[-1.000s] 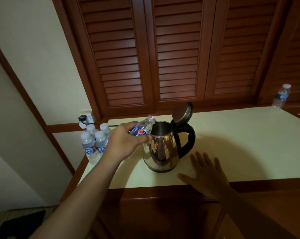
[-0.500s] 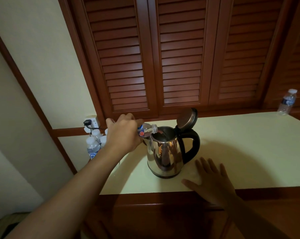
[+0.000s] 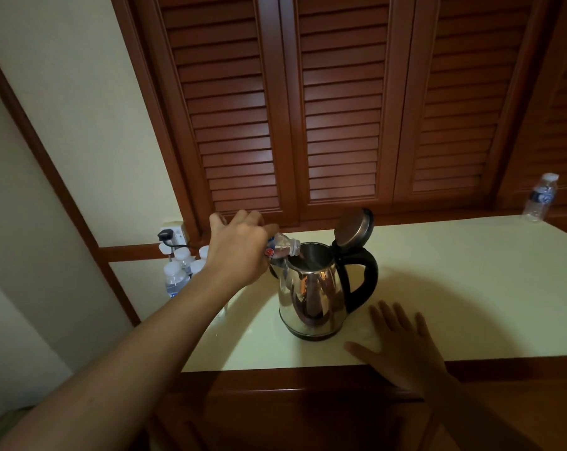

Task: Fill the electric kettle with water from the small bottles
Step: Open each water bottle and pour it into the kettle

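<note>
A steel electric kettle [image 3: 314,294] with a black handle stands on the cream countertop [image 3: 454,288], its lid [image 3: 352,227] hinged up. My left hand [image 3: 239,252] grips a small clear water bottle [image 3: 283,248], tipped nearly level with its uncapped mouth over the kettle's left rim. My right hand [image 3: 402,346] lies flat, fingers spread, on the counter just right of the kettle's base. Several capped small bottles [image 3: 182,271] stand clustered at the counter's far left, partly hidden by my forearm.
Another small bottle [image 3: 540,196] stands at the counter's far right. A wall socket with a black plug [image 3: 171,236] sits behind the bottle cluster. Louvred wooden doors [image 3: 334,109] rise behind the counter, and a dark wooden edge [image 3: 275,379] runs along its front.
My left hand has tilted the bottle from upward-slanted to nearly level, its mouth now over the kettle's rim. My right hand stays flat on the counter.
</note>
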The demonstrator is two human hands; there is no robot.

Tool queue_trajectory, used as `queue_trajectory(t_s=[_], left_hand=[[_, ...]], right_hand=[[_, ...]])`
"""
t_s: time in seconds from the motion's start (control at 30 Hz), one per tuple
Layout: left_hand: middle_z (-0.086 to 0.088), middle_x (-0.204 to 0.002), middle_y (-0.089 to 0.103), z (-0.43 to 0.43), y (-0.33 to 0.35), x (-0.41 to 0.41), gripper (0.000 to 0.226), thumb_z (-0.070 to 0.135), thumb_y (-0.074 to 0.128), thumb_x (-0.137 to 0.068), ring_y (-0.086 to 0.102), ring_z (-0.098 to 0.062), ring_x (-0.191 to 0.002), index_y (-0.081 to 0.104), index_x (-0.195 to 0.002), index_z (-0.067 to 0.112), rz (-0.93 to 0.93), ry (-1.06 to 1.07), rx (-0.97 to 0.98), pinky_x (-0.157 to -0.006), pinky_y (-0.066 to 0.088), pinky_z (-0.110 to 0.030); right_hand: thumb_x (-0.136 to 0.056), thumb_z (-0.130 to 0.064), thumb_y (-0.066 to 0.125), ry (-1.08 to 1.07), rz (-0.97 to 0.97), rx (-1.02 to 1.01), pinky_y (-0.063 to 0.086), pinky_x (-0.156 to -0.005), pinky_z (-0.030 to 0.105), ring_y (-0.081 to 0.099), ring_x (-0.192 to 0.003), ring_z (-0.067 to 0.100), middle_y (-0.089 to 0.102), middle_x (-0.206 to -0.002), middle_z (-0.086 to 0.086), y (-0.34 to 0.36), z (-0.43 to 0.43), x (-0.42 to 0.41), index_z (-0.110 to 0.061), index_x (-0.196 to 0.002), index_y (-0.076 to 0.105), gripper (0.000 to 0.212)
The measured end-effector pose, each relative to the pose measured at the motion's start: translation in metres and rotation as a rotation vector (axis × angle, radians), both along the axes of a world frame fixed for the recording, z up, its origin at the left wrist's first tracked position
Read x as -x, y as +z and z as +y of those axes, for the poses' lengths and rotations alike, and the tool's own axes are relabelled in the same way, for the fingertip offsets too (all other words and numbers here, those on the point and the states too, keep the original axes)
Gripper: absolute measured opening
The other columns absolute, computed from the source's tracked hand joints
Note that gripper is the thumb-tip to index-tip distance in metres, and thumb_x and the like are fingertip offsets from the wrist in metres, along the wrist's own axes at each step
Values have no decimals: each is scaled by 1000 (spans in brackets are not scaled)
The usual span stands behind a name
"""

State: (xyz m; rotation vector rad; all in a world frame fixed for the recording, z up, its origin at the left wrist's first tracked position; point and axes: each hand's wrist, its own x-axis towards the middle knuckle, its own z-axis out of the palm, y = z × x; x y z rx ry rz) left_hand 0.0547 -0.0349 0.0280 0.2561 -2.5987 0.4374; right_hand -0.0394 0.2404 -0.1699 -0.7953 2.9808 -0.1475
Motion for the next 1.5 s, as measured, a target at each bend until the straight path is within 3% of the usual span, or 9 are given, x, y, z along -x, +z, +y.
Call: queue_trajectory(t_s=[0.27,0.47,0.7,0.93,1.13,1.23,1.3,1.4,1.5], left_hand=[[1,-119,62,-1,2,6,53,31,77,-80,53,-25,-115,64,-131,37,-15,-53,91,-97,35,-55],[-2,-120,62,2,4,10,56,24,79,-79,54,-26,-119,64,-132,33,-47,-101,162,-108,27,-68],[-3,-117,60,5,6,15,59,13,77,-76,54,-27,-117,65,-131,30,-42,-166,265,-112,24,-74],[-7,-122,59,11,13,19,51,12,72,-83,52,-30,-124,65,-132,27,-62,-220,343,-116,17,-76],[-10,-127,59,14,16,19,49,11,72,-86,51,-32,-127,66,-132,25,-71,-266,412,-114,17,-79],[-8,-121,61,12,15,19,47,11,71,-85,54,-30,-122,67,-130,24,-39,-266,424,-115,16,-79],[-6,-118,63,10,15,17,52,16,74,-84,56,-29,-118,65,-134,24,-26,-230,391,-113,19,-78],[-2,-126,67,5,11,10,65,35,75,-84,58,-26,-119,56,-144,24,-60,-136,260,-109,30,-67],[4,-126,67,4,3,0,63,55,70,-85,57,-23,-119,54,-140,28,-87,-89,25,-97,37,-48]], right_hand=[[-73,-98,1,4,10,11,-8,-123,54,-16,-154,22,-15,-168,-2,-1,1,1,-28,-160,-6,113],[-81,-92,6,8,17,58,-8,-123,52,-15,-154,21,-13,-169,-3,-2,3,0,-29,-161,-3,101],[-94,-75,18,50,40,134,-2,-123,52,-6,-156,20,0,-170,-6,-3,6,0,-43,-154,19,68],[-97,-69,23,75,11,199,-3,-123,50,-2,-156,17,9,-169,-9,-1,7,2,-47,-145,36,54],[-99,-65,34,95,36,305,5,-124,45,11,-154,14,25,-164,-14,-6,11,3,-43,-139,48,47],[-96,-61,45,98,64,447,28,-117,40,39,-142,19,55,-143,-11,-7,12,2,-35,-132,59,46],[-94,-48,62,84,85,627,44,-97,34,58,-119,23,65,-114,-12,-4,15,-2,-26,-122,67,36],[-89,-26,76,21,78,782,40,-83,19,58,-105,18,60,-100,-16,12,19,-14,-24,-116,70,28],[-88,-32,76,1,-69,960,42,-85,13,61,-105,3,67,-101,-18,41,19,-28,-36,-108,71,21]])
